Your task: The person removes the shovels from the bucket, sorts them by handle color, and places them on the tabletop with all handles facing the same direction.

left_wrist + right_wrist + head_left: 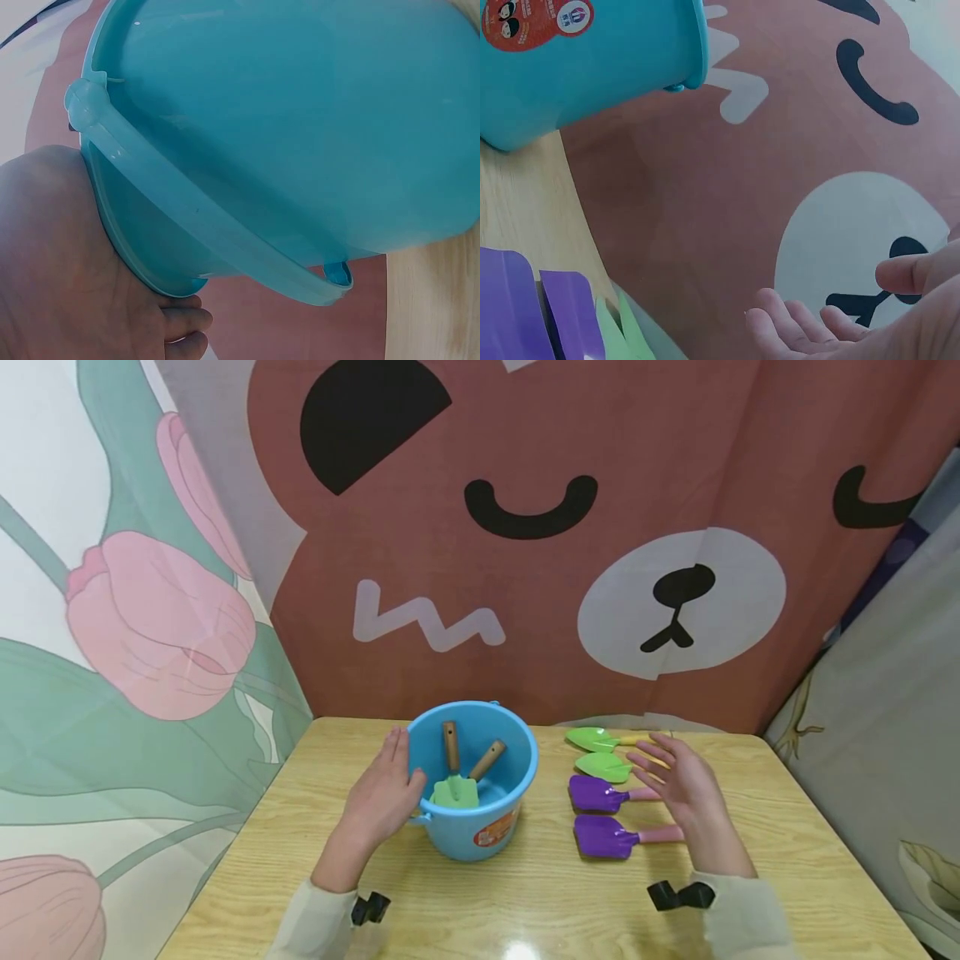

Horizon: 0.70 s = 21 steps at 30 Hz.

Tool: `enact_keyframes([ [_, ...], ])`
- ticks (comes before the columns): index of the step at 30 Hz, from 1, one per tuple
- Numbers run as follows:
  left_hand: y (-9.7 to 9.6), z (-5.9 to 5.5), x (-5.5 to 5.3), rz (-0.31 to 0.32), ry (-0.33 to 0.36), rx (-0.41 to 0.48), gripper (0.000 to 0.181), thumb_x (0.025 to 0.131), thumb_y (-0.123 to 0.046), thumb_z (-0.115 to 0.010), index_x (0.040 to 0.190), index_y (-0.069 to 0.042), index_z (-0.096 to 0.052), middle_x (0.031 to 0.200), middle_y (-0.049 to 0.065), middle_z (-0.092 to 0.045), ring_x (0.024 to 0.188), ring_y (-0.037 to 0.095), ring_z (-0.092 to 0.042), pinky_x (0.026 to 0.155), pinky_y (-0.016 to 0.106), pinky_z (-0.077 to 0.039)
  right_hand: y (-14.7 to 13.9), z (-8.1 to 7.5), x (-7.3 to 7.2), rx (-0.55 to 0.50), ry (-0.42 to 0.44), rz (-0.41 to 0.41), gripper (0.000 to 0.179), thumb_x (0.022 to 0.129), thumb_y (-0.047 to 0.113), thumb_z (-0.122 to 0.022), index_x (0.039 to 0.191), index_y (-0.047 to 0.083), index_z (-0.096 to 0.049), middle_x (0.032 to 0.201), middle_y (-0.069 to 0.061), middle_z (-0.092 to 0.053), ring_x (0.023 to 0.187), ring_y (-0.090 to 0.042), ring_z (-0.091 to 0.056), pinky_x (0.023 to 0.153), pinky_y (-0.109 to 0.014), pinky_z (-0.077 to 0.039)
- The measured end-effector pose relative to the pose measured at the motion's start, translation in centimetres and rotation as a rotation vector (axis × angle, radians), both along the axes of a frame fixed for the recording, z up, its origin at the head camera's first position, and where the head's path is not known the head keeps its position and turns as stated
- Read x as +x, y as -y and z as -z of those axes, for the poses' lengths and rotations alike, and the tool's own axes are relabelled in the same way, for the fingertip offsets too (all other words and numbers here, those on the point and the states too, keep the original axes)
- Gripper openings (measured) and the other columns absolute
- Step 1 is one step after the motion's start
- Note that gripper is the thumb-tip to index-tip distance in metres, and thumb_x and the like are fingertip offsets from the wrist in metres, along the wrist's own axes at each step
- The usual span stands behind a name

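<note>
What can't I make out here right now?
Head: handle of the nearer green trowel, mostly behind the right hand.
Head: blade of the slanted brown-handled tool, mostly behind the light green shovel.
Head: print on bucket sticker, too small.
Right wrist: handles of purple shovels, cut off by bottom edge.

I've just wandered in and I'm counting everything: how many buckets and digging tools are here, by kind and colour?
Blue bucket: 1
Brown-handled tools inside it: 2
Green-bladed trowels beside it: 2
Purple-bladed shovels beside it: 2
Total: 7
</note>
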<state>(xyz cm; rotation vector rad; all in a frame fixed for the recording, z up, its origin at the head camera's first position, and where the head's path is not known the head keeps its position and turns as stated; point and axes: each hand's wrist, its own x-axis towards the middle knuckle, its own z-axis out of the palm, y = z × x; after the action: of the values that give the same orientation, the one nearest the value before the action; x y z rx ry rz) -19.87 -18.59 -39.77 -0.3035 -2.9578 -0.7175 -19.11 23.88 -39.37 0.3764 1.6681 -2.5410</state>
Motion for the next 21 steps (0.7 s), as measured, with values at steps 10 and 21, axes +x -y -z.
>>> enact_keyframes([
  [10, 0.0, 0.0, 0.0, 0.001, -0.006, 0.000, 0.073, 0.103, -0.033, -0.038, 0.160, 0.004, -0.013, 0.168, 0.021, -0.012, 0.155, 0.037, -0.014, 0.121, 0.055, -0.024, 1.2, -0.8, 0.1, 0.071, -0.024, 0.019, 0.030, 0.105, 0.038, -0.054, 0.130, 0.022, -0.048, 0.107, 0.011, -0.068, 0.106, -0.011, -0.069, 0.107, -0.032, -0.048],
  [21, 0.0, -0.1, 0.0, -0.001, -0.007, 0.010, 0.073, 0.102, -0.034, -0.039, 0.160, 0.004, -0.014, 0.168, 0.021, -0.013, 0.155, 0.037, -0.015, 0.121, 0.055, -0.026, 2.3, -1.8, 0.0, 0.116, -0.039, 0.037, 0.033, 0.103, 0.039, -0.057, 0.130, 0.020, -0.050, 0.107, 0.010, -0.068, 0.111, -0.013, -0.068, 0.100, -0.028, -0.052],
])
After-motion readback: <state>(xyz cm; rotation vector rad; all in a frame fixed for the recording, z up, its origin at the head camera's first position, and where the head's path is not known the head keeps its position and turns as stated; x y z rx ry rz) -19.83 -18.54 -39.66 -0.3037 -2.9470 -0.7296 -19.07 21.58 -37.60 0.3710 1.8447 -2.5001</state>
